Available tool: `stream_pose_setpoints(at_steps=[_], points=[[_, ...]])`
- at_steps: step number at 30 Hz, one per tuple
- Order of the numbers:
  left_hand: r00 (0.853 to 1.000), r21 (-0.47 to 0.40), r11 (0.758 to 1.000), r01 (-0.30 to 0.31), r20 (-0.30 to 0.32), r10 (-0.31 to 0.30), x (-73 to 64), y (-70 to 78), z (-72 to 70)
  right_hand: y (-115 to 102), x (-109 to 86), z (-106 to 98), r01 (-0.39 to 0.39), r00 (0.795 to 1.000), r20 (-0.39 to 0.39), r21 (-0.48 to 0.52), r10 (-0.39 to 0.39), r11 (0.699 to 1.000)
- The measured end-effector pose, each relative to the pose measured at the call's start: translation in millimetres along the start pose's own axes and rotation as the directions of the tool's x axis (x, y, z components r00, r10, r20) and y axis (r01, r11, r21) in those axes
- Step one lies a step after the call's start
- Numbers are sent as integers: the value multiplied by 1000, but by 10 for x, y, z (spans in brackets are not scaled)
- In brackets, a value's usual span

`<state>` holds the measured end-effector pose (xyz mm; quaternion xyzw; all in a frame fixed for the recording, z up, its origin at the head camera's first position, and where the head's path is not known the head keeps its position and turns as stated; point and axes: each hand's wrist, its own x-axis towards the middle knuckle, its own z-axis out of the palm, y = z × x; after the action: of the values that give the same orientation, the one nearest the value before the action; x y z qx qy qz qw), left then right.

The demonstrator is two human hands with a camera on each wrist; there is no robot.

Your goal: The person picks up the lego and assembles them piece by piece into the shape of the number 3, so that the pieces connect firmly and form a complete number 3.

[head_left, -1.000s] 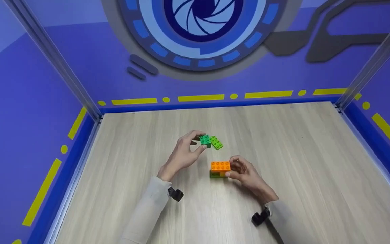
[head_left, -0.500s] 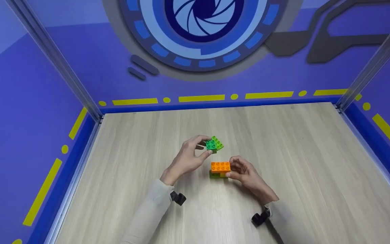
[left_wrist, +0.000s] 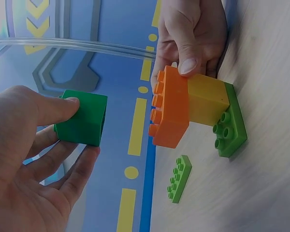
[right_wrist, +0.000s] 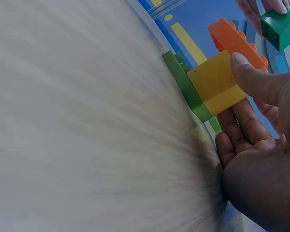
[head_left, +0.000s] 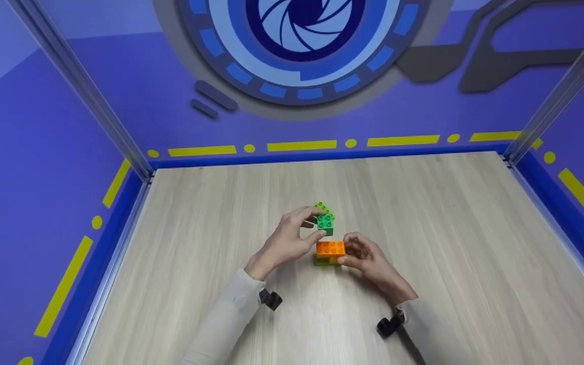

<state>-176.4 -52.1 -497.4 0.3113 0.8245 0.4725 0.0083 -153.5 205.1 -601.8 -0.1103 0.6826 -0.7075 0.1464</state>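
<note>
From where I stand, the person's left grip (head_left: 289, 235) is narrow, thumb and fingers pinching a dark green brick (left_wrist: 84, 116) from opposite sides, up off the table (head_left: 424, 213). That brick hangs just past the stack, apart from it. The right grip (head_left: 370, 261) holds the stack, its thumb against a yellow block (left_wrist: 208, 99) where it meets the orange brick (head_left: 330, 248) on top. The yellow block sits on one end of a green base plate (left_wrist: 238, 128); nearby on the table lies a loose light-green plate (left_wrist: 182, 179).
</note>
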Motion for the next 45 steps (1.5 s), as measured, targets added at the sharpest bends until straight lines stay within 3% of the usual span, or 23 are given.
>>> stream_pose_setpoints(at_steps=[16,45], points=[[1000,-42,999,-20,22,21,-15,-8,153,-7,-5,2,3,1000,12,-9,-3,1000],[998,-67,998,19,63,-14,-59,-93,380,9,-3,-17,24,998,50,-7,-24,1000]])
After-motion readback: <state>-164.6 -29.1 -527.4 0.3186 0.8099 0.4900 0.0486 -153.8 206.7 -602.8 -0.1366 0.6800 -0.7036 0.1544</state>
